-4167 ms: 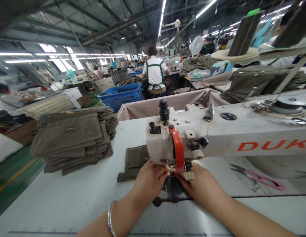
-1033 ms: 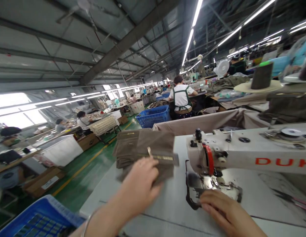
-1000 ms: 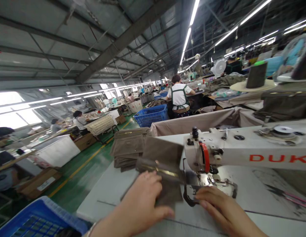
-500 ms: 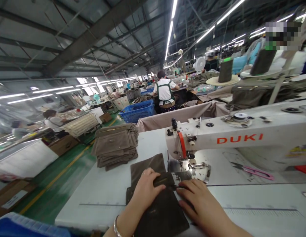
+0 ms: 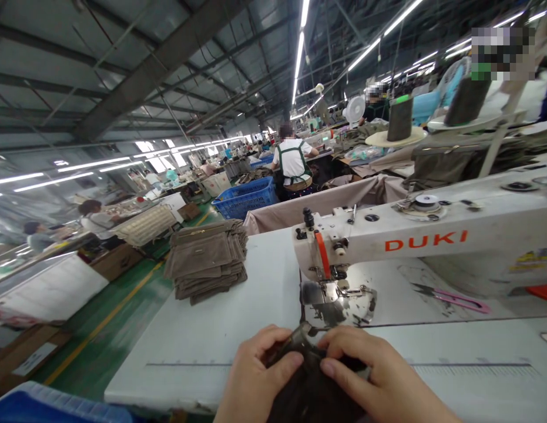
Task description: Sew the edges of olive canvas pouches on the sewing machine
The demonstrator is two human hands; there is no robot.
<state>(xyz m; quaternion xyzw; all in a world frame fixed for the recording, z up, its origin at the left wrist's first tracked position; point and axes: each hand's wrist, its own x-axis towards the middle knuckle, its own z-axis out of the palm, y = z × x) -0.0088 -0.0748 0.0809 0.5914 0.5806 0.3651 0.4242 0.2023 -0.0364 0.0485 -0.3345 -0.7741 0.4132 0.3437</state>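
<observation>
Between my two hands is a dark olive-brown fabric piece (image 5: 315, 390), bunched up at the table's front edge. My left hand (image 5: 264, 367) pinches its left side between thumb and fingers. On the other side, my right hand (image 5: 361, 364) grips the folded upper edge, thumb facing the left thumb. Just beyond the fingers is the sewing machine's needle area (image 5: 332, 294), with its metal plate and presser foot; the fabric is apart from the foot. The lower part of the fabric is dark and partly hidden by my hands.
A stack of similar brown fabric pieces (image 5: 207, 258) lies at the table's back left. Pink-handled thread snips (image 5: 460, 299) rest under the arm of the sewing machine (image 5: 423, 235). A blue crate (image 5: 244, 197) and a co-worker (image 5: 294, 158) are beyond; another blue bin (image 5: 57, 405) stands lower left.
The fabric piece was lying flat beside the needle under both hands. Now it is drawn back toward me, lifted and folded, and both hands have closed on its edge.
</observation>
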